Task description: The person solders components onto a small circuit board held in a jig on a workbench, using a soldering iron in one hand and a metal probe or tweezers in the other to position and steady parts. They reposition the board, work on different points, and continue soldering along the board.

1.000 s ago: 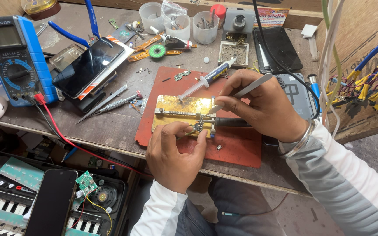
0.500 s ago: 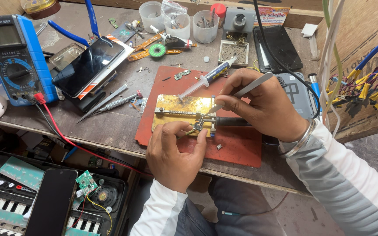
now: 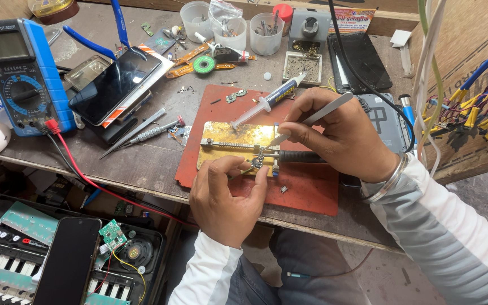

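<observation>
Standing along the back of the counter (image 3: 142,169), three clear plastic cups (image 3: 266,33) hold small metal parts, beside a shallow tray of screws (image 3: 303,66). On the red rubber mat (image 3: 312,189) lies a brass-coloured board clamp (image 3: 235,144). The left hand (image 3: 227,197) pinches a tiny part at the clamp's near edge; the right hand (image 3: 337,133) grips slim metal tweezers (image 3: 312,120), tips touching it.

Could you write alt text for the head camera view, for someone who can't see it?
A person's right hand holds tweezers to a small part on a brass-coloured holder, steadied by the left hand. They work on a red mat, with a blue multimeter nearby.
</observation>
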### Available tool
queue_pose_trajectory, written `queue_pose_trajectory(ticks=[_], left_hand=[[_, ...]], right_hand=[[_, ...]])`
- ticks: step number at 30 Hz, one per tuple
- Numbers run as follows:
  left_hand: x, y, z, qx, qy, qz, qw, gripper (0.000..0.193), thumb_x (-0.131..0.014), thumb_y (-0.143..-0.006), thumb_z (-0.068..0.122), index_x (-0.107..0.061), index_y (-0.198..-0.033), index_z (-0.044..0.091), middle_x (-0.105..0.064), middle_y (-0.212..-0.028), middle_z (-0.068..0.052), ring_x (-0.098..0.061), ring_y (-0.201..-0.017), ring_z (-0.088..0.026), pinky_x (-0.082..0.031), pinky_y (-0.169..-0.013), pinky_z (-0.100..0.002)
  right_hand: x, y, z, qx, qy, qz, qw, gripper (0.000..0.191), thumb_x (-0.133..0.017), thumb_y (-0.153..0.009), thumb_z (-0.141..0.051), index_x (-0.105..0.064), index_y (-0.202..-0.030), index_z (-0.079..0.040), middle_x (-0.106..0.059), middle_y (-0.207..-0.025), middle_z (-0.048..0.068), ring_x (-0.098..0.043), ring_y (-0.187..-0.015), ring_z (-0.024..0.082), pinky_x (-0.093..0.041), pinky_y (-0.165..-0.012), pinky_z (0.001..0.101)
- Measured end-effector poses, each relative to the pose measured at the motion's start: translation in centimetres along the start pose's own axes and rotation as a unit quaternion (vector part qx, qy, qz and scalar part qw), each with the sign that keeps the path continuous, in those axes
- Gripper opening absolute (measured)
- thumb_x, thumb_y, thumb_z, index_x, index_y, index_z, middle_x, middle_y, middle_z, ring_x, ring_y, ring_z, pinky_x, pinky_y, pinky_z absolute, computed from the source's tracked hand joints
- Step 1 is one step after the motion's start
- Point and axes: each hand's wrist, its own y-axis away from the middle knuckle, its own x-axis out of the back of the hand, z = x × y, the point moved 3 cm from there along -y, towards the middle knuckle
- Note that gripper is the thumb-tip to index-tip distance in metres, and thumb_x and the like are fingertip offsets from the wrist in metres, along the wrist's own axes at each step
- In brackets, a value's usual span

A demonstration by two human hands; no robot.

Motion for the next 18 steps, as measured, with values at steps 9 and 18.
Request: queue_pose_trajectory(ticks=[9,18], left_hand=[[-0.02,0.13,-0.03,0.003,0.0,0.005,1.0,0.048,-0.089,-0.081,0.016,-0.052,-0.111,0.012,-0.068,-0.091,0.0,-0.067,-0.08,-0.019,-0.053,-0.07,-0.037],[-0.04,0.17,-0.1,0.006,-0.001,0.008,1.0,0.049,-0.089,-0.081,0.016,-0.051,-0.112,0.012,-0.068,-0.091,0.0,-0.068,-0.081,-0.02,-0.053,-0.071,-0.037]], right_hand=[[-0.03,0.22,0.28,0.004,-0.005,0.011,1.0,0.014,-0.074,-0.098,-0.009,-0.064,-0.102,-0.001,-0.068,-0.089,0.002,-0.064,-0.081,0.006,-0.049,-0.067,0.0218],[0.19,0.33,0.36,0.006,-0.031,0.03,0.999,0.012,-0.072,-0.1,-0.006,-0.062,-0.103,0.0,-0.066,-0.09,0.002,-0.064,-0.084,0.006,-0.052,-0.071,0.0214]])
